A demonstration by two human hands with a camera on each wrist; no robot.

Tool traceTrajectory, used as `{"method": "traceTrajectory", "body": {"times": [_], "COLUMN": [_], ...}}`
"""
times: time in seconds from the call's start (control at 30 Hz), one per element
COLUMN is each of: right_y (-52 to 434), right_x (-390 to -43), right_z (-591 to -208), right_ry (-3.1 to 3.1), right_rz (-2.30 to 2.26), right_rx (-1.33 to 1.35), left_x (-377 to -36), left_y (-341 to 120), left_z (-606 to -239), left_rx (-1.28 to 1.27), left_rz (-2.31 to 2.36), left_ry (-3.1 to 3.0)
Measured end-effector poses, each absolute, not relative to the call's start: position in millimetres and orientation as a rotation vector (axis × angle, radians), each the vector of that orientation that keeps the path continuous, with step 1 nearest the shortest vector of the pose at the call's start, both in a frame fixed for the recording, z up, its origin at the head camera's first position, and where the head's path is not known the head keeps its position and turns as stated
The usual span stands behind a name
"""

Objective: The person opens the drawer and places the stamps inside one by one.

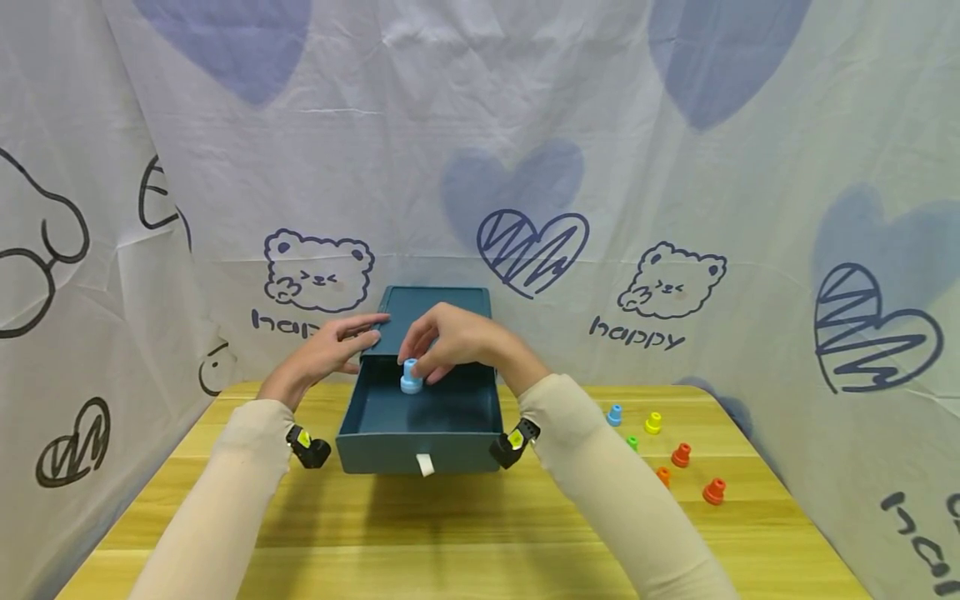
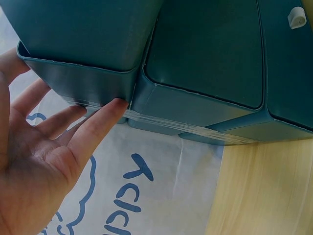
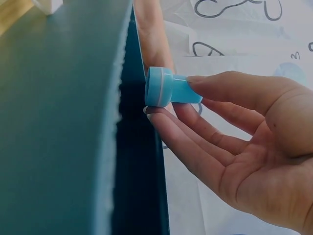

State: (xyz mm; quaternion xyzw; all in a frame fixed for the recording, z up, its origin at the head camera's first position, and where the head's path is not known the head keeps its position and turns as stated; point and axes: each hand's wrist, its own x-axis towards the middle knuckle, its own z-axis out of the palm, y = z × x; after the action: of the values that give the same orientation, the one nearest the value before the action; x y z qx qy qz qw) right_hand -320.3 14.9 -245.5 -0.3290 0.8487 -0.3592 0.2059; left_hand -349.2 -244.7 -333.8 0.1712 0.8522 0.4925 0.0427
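Observation:
A dark teal drawer box (image 1: 442, 302) stands on the table with its upper drawer (image 1: 375, 454) pulled out toward me. Over the inside of that drawer, my right hand (image 1: 457, 337) pinches a small light-blue stamp (image 1: 410, 386) between thumb and fingers. In the right wrist view the stamp (image 3: 159, 88) shows its wider end pointing toward the drawer's wall. My left hand (image 1: 322, 352) rests at the box's left side near the back. Its extended fingers (image 2: 100, 125) touch the teal side wall in the left wrist view.
At the right of the wooden table (image 1: 337, 542) stand several loose stamps, among them a blue one (image 1: 615, 415), a yellow one (image 1: 654, 423) and a red one (image 1: 715, 492). A white pull tab (image 1: 425, 464) sticks out from the drawer front. Printed cloth (image 1: 420, 108) hangs behind.

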Motion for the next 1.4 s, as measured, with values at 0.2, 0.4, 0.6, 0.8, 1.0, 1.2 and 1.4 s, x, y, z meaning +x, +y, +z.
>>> {"method": "traceTrajectory", "body": {"times": [0.2,0.4,0.6,0.8,1.0,1.2,1.4], "right_y": [7,-1,-8,-9,0,14,32], "right_x": [-322,-324,-324,-324,-323,-322,-320], "right_z": [-246,-249,-253,-256,-252,-247,-242], "right_ry": [2.353,2.344,2.354,2.334,2.309,2.317,2.317], "right_rz": [-0.968,-0.943,-0.899,-0.892,-0.948,-1.0,-1.029], "right_rx": [-0.891,-0.885,-0.899,-0.926,-0.941,-0.964,-1.015], "left_x": [-348,-347,-347,-347,-349,-350,-349], "left_y": [-245,-245,-245,-245,-246,-246,-246], "left_z": [-333,-333,-333,-334,-335,-335,-335], "left_rx": [0.52,0.523,0.539,0.548,0.532,0.525,0.526], "left_rz": [1.512,1.52,1.512,1.512,1.515,1.518,1.516], "left_ry": [2.607,2.6,2.607,2.61,2.608,2.604,2.609]}}
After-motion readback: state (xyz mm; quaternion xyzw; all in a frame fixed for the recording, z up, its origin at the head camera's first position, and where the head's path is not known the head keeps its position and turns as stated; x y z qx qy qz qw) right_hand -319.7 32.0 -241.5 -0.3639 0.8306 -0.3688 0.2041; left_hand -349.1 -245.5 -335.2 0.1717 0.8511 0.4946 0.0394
